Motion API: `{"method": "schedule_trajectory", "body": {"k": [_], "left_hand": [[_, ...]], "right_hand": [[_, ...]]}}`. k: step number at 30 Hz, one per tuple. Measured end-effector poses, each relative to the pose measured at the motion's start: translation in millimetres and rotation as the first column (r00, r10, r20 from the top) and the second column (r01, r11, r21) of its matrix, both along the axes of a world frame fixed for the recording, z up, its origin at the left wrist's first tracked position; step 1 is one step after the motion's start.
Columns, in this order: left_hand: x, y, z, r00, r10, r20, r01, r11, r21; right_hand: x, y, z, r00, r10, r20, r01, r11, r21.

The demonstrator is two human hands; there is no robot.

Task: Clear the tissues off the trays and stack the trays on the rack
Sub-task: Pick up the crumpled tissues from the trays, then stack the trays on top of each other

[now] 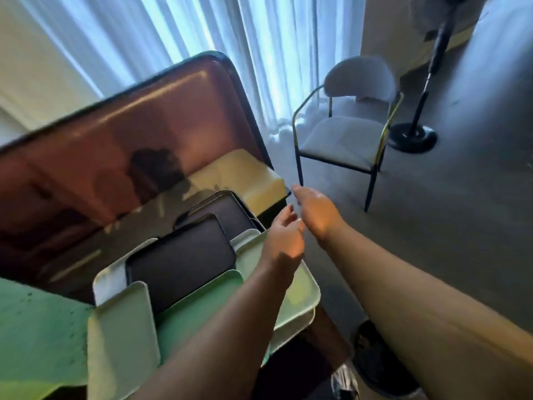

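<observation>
- Left hand (284,241): fingers relaxed and spread, holding nothing, above right edge of the trays (178,264).
- Right hand (314,210): loosely spread, empty, just beside left hand.
- Trays: black, white, green, overlapping in a pile on brown table (115,145).
- Chair (343,137) well apart, by curtain (259,47).

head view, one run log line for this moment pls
left hand: open, over trays | right hand: open, empty | black tray: top of pile | tissues: none visible
</observation>
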State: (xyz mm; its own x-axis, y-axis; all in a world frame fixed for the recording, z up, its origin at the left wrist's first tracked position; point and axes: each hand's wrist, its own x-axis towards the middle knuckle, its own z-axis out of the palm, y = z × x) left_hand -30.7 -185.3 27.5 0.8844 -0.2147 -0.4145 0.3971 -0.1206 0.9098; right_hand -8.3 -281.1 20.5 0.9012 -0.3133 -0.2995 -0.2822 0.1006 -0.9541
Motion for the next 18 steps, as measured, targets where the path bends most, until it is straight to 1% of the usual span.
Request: {"method": "schedule_trajectory", "body": {"k": [3,6,9,10,12,14,16,18], "left_hand": [[9.4,51.4,24.2,0.994,0.083,0.076,-0.085,0.996,0.023],[18.1,98.6,50.7,0.984,0.127,0.126,-0.132,0.991,0.026],[28.1,135.3,78.3,0.946,0.243,0.215,-0.257,0.966,0.036],[30.7,145.3,89.1,0.931,0.274,0.241,-0.286,0.958,0.014],[40.1,164.4,112.1,0.923,0.296,0.245,-0.294,0.955,-0.045],[48.6,183.3,140.4,0.908,0.320,0.270,-0.312,0.947,-0.071],[60.9,203.0,165.0,0.894,0.347,0.283,-0.325,0.938,-0.122],[74.2,220.2,187.2,0.881,0.332,0.336,-0.313,0.943,-0.111]], "right_hand": [[10.4,48.5,26.7,0.996,0.090,0.022,-0.089,0.994,-0.059],[18.1,91.1,56.8,0.981,0.191,0.027,-0.188,0.977,-0.098],[34.7,123.2,83.1,0.964,0.257,0.068,-0.245,0.958,-0.151],[39.3,134.3,96.7,0.960,0.267,0.080,-0.253,0.955,-0.158],[53.4,155.9,120.3,0.949,0.299,0.102,-0.281,0.947,-0.157],[70.9,176.1,144.6,0.934,0.332,0.130,-0.311,0.937,-0.161],[88.3,192.8,171.2,0.917,0.350,0.189,-0.336,0.936,-0.106],[110.6,204.0,196.6,0.891,0.381,0.246,-0.362,0.924,-0.121]]}}
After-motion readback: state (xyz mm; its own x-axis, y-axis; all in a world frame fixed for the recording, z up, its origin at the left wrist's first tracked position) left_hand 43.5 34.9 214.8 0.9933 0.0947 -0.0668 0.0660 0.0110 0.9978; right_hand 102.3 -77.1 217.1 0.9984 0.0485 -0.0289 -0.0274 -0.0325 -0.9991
